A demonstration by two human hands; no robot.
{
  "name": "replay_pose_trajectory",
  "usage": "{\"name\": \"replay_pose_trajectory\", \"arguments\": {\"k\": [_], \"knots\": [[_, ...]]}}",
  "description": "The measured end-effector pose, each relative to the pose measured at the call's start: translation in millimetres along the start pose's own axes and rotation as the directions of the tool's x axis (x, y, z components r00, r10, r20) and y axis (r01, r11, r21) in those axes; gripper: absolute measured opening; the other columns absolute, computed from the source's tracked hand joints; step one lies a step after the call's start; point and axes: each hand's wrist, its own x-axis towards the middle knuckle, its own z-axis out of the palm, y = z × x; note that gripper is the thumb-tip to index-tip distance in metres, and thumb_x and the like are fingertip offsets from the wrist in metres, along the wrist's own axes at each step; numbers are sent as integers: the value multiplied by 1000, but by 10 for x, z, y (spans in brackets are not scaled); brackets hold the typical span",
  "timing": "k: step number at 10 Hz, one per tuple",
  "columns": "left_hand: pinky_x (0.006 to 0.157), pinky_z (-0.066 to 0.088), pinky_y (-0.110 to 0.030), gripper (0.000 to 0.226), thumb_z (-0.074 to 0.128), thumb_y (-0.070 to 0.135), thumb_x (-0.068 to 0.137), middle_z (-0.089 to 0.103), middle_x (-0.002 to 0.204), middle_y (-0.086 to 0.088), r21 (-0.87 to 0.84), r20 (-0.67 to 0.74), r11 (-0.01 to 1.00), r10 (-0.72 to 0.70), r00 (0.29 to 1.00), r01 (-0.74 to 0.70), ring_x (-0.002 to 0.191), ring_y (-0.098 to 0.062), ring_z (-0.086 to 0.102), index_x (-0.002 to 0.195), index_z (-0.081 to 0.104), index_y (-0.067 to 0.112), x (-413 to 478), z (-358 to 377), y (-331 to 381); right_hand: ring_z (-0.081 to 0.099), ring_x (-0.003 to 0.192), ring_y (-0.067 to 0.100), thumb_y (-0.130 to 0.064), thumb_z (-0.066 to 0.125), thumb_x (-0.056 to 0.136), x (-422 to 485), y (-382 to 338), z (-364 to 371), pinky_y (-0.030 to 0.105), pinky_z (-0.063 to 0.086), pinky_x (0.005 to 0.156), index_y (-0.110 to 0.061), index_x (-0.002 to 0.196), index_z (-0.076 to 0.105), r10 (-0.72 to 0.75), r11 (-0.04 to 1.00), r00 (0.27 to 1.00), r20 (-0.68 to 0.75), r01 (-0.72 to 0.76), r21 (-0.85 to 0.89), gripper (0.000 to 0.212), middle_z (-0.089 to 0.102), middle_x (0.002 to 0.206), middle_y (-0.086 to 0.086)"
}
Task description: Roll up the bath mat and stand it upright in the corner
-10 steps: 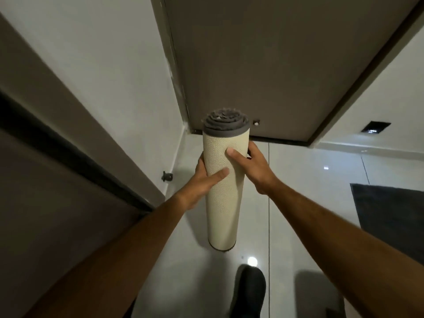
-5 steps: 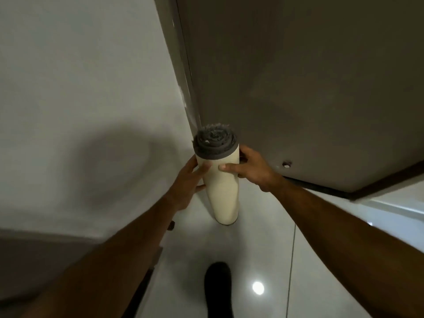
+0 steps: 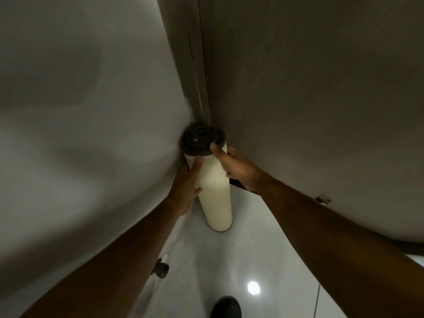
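The bath mat (image 3: 214,191) is fully rolled into a tight cream tube with its dark pile spiralled at the top end, and it stands on end on the glossy floor (image 3: 263,260), right in the corner where the pale wall (image 3: 91,134) meets the brown door (image 3: 321,99). Both hands are closed around its upper part: the left hand (image 3: 187,187) wraps the wall side, and the right hand (image 3: 238,168) clasps the door side with its thumb on the dark rim. What seems left is only to settle it and let go. Room is tight behind and beside the roll, open toward the person, whose dark shoe (image 3: 226,307) stands well apart.
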Motion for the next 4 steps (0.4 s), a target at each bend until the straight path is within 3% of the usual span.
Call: {"name": "replay_pose_trajectory", "arguments": {"k": [1,2,3,4], "knots": [[110,35,-58,82,59,67,77,41,150,11,-24,-71,999,-26,997,24,133,-16,42,149,29,42,103,59,29,58,108,5,-82,59,71,131,-62,-41,32,47,87,-45,125,56,43,999,999,-8,-43,31,65,63,108,-28],[94,52,-45,52,57,58,88,58,131,22,-1,-105,1000,11,994,-12,113,0,58,137,43,46,48,81,15,45,136,22,-88,59,62,75,-94,-103,49,36,112,-31,150,37,51,999,998,26,-50,-22,107,50,149,-3],[55,56,-19,12,55,43,96,70,89,34,19,-119,996,84,989,-83,73,18,64,107,54,46,-77,125,60,48,133,7,-87,51,71,-178,-171,-210,40,39,108,-42,150,33,14,999,1000,-9,-14,38,93,41,155,-5],[85,52,-37,35,61,41,94,58,125,15,32,-225,999,40,974,-34,96,4,61,126,48,36,-258,179,168,51,133,16,-89,43,70,-479,-150,-441,46,43,104,-34,151,37,23,989,991,-128,-4,150,97,45,153,-1]]}}
